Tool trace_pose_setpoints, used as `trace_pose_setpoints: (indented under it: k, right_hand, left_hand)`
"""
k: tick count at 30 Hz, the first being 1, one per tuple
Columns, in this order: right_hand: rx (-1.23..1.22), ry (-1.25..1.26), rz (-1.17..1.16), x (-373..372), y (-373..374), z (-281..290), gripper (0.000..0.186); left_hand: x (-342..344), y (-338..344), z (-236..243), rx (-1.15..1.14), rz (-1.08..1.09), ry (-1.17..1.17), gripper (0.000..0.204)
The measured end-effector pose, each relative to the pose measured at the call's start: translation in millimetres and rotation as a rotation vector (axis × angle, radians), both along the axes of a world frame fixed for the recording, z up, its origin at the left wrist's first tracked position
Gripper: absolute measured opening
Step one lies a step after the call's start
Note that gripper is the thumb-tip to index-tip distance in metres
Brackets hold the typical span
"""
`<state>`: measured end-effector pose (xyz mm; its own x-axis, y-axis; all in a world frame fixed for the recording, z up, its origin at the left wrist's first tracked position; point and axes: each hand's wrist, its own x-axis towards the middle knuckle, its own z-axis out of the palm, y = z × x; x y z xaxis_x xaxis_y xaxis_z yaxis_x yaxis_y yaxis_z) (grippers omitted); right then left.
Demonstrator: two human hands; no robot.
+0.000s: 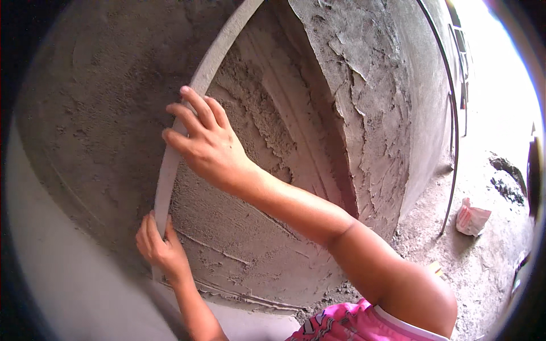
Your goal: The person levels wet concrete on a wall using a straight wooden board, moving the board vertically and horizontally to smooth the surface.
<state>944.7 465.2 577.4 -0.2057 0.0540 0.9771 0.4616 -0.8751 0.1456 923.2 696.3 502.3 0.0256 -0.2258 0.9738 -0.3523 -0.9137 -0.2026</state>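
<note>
A long, pale straightedge (213, 59) lies slantwise against a wall coated with fresh grey mortar (108, 113). Around its middle my right hand (207, 136) is closed, fingers hooked over the far edge. My left hand (159, 244) grips the same bar near its lower end, thumb on one side and fingers on the other. To the right of the bar, the mortar (250, 102) is ridged and uneven, with long drag marks. Left of it the coat looks flatter, with a grainy texture. The bar's upper end runs out of the picture.
Right of a sharp vertical edge, another wall face (369, 85) carries rough, lumpy mortar. A thin dark rod or cable (453, 125) curves down to the floor. A crumpled red-and-white bag (472, 219) lies on the dusty ground (432, 250), near dark rubble (506, 179).
</note>
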Motion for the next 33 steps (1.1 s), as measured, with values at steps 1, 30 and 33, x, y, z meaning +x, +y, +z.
trace_pose_setpoints:
  k: [1, 30, 33]
  right_hand:
    - [-0.007, 0.054, 0.012, -3.6, 0.0, -7.0, 0.032]
    - [-0.372, 0.201, 0.238, -134.1, -33.4, -226.3, 0.022]
    - [-0.357, 0.296, 0.318, -164.1, -56.7, -251.0, 0.020]
  left_hand:
    - [-1.9, 0.1, -7.3, 0.004, 0.004, 0.020, 0.036]
    - [-97.5, -54.2, -299.1, -0.354, -0.136, 0.718, 0.047]
    - [-111.9, -77.7, -327.0, -0.329, -0.266, 0.829, 0.040]
